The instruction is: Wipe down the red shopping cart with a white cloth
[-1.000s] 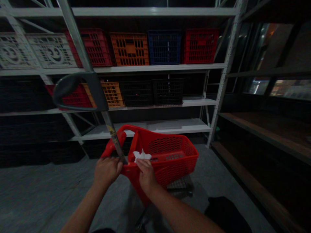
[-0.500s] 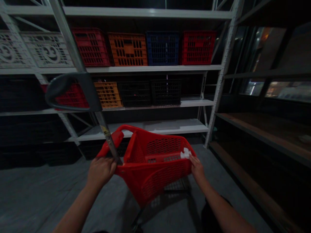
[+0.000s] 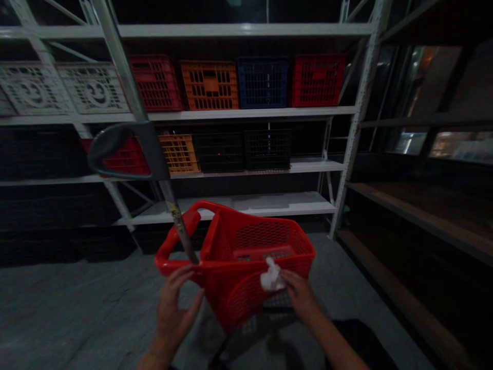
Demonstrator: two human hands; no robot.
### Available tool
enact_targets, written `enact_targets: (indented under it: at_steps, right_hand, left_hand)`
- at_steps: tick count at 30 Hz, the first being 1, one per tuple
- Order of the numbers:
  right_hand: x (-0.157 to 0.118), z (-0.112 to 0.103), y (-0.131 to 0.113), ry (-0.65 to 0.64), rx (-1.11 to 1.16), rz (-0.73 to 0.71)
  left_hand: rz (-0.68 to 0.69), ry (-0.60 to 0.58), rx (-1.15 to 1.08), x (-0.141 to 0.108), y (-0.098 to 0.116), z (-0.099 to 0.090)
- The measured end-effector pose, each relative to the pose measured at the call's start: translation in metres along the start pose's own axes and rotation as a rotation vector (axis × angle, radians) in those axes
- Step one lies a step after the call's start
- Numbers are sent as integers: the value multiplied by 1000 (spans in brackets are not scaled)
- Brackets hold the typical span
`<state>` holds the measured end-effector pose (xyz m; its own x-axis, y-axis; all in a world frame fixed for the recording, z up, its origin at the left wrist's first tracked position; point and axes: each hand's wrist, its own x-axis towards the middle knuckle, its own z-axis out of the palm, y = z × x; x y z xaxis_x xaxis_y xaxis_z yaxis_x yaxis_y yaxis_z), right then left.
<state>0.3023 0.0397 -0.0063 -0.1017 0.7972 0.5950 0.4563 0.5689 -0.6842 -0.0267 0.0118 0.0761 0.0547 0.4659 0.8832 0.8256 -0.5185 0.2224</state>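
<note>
Red plastic forms the shopping cart (image 3: 246, 300), which stands on the grey floor (image 3: 96, 298) before a white metal rack (image 3: 246, 31). Against or just before its near side, the right hand (image 3: 303, 297) pinches a crumpled white tissue (image 3: 271, 278). The left hand (image 3: 175, 311) is near the handle (image 3: 165, 253), thumb and fingers spread wide; whether the fingertips touch the cart, I cannot tell.

- The left hand (image 3: 175, 313), near the handle (image 3: 166, 251) of the red cart (image 3: 221, 295), was bare.
- The right hand (image 3: 302, 295), beside the cart, was also bare.
- The 2 forearms (image 3: 333, 336), on the cart's near side, were bare where visible.
- A black shape (image 3: 364, 341) right of the cart, clothing or shadow, was unclear.
</note>
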Motion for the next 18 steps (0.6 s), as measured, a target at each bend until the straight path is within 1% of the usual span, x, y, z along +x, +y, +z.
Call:
enact_targets:
  at_steps: [1, 3, 5, 6, 7, 9, 10, 11, 13, 14, 16, 18]
  right_hand:
    - [-6, 13, -21, -125, 68, -6]
    - [-14, 34, -58, -298, 180, 4]
    - [-16, 47, -86, -371, 273, 21]
    - [-14, 50, -96, -394, 309, 26]
    - [-10, 50, -102, -417, 328, 29]
    - [2, 44, -107, -440, 298, 29]
    - [11, 38, -106, -426, 254, 29]
    - [21, 31, -105, -386, 199, 27]
    - [45, 15, -103, -246, 72, -6]
    - [58, 6, -103, -176, 8, -46]
    - [85, -9, -105, -60, -118, -156]
    - [112, -18, -108, 30, -216, -261]
  left_hand:
    - [-13, -142, -78, -14, 13, 5]
    - [-65, -455, -211, -37, 36, 16]
    - [-162, -696, -357, -50, 49, 27]
    - [-225, -798, -423, -54, 52, 30]
    - [-286, -868, -474, -55, 54, 33]
    - [-391, -946, -502, -56, 53, 35]
    - [-432, -961, -476, -56, 51, 35]
    - [-470, -970, -429, -57, 50, 34]
    - [-526, -997, -332, -64, 48, 32]
    - [-539, -1016, -311, -69, 48, 32]
    - [-537, -1046, -315, -80, 50, 32]
    - [-526, -1065, -335, -90, 53, 34]
